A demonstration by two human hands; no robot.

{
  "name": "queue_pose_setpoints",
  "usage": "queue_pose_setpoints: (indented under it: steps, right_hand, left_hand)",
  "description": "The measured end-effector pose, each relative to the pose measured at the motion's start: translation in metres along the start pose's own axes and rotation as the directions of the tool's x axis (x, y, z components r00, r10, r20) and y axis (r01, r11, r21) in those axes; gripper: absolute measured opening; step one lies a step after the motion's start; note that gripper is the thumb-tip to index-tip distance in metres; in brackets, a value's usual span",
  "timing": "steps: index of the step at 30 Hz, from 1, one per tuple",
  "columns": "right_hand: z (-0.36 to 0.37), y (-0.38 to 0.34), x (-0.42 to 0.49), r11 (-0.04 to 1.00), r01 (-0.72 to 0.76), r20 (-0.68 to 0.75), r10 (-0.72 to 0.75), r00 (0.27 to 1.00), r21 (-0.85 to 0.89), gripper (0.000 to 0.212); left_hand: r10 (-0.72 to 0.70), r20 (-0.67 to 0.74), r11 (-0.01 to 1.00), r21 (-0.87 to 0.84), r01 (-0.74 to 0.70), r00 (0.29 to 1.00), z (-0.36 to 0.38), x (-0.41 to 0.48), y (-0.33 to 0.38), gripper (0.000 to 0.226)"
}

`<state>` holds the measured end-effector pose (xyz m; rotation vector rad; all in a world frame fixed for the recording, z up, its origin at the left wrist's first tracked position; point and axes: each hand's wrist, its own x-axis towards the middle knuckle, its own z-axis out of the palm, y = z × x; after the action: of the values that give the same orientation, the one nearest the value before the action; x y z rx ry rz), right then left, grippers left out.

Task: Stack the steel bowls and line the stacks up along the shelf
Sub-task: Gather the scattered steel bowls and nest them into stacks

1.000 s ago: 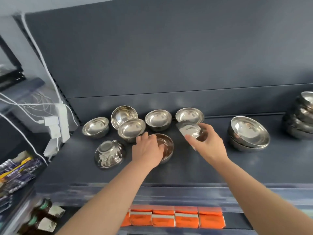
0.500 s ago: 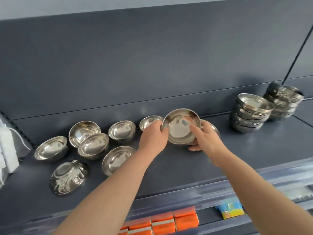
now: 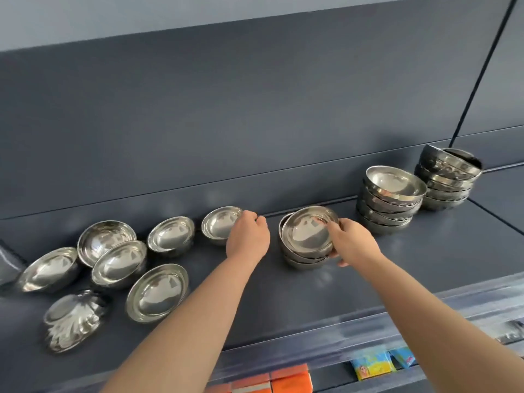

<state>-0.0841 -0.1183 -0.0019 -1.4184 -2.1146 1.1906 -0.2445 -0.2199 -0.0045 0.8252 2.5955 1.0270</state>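
A short stack of steel bowls (image 3: 307, 236) stands mid-shelf, its top bowl tilted toward me. My right hand (image 3: 350, 241) grips that stack at its right rim and side. My left hand (image 3: 247, 236) closes over the right rim of a single bowl (image 3: 219, 224) near the back wall. Several loose bowls lie left: one at the back (image 3: 171, 235), a leaning pair (image 3: 113, 251), a far-left bowl (image 3: 48, 269), a front bowl (image 3: 157, 292), and an overturned patterned bowl (image 3: 73, 319). Two taller stacks, the nearer stack (image 3: 390, 199) and the farther stack (image 3: 446, 177), stand at the right.
The dark grey shelf (image 3: 411, 259) has a back wall close behind the bowls and a clear plastic front lip (image 3: 368, 316). Below are orange packets (image 3: 289, 381) and yellow and blue packets (image 3: 371, 364). A vertical divider line runs behind the right stacks.
The bowl that both hands held up now sits on the mid-shelf stack. My left hand has let go and moved left onto the single bowl by the back wall. The view shifted right.
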Motion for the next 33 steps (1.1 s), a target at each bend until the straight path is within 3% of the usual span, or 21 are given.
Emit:
queue_pose_setpoints:
  steps: [2,5,8,10,13,17,20,25,30,33]
  right_hand:
    - [0.001,0.001,0.004,0.999,0.019,-0.011,-0.019,1.0,-0.05,0.035]
    - [0.001,0.002,0.006,0.997,0.024,0.006,-0.024,1.0,-0.076,0.039]
    - [-0.001,0.002,0.002,0.999,0.006,0.069,-0.003,0.998,-0.032,0.039]
    - [-0.003,0.003,-0.002,1.0,-0.019,0.123,0.019,0.992,0.004,0.038]
    - [-0.001,0.004,-0.007,0.992,-0.08,0.208,0.059,0.976,0.094,0.044]
    - [0.004,0.006,-0.003,0.958,-0.13,0.249,0.065,0.966,0.256,0.035]
    - [0.01,0.001,0.002,0.95,-0.135,0.226,0.071,0.972,0.281,0.027]
    - [0.019,-0.008,0.006,0.945,-0.177,0.227,0.115,0.967,0.275,0.033]
    - [0.019,-0.009,0.003,0.96,-0.132,0.215,0.079,0.973,0.246,0.036]
    - [0.018,-0.006,-0.001,0.987,-0.062,0.121,0.044,0.992,0.147,0.049]
  left_hand:
    - [-0.158,-0.081,0.987,-0.04,0.155,0.984,-0.004,0.009,-0.015,0.032]
    - [-0.389,-0.163,0.914,-0.188,0.359,0.906,-0.013,0.022,-0.034,0.05]
    - [-0.544,-0.121,0.814,-0.315,0.487,0.831,-0.016,0.039,-0.052,0.066]
    - [-0.599,-0.024,0.726,-0.436,0.531,0.8,-0.014,0.044,-0.06,0.056]
    - [-0.58,0.102,0.687,-0.473,0.552,0.809,-0.013,0.041,-0.063,0.029]
    - [-0.537,0.138,0.702,-0.473,0.532,0.832,-0.015,0.039,-0.06,0.03]
    - [-0.417,0.164,0.745,-0.503,0.439,0.894,-0.021,0.03,-0.038,0.024]
    - [-0.184,0.186,0.794,-0.55,0.258,0.965,-0.041,0.013,0.011,0.02]
    - [-0.097,0.239,0.931,-0.321,0.173,0.966,-0.042,0.004,0.036,0.018]
    - [-0.054,0.202,0.986,-0.141,0.084,0.978,-0.032,0.001,0.035,0.021]
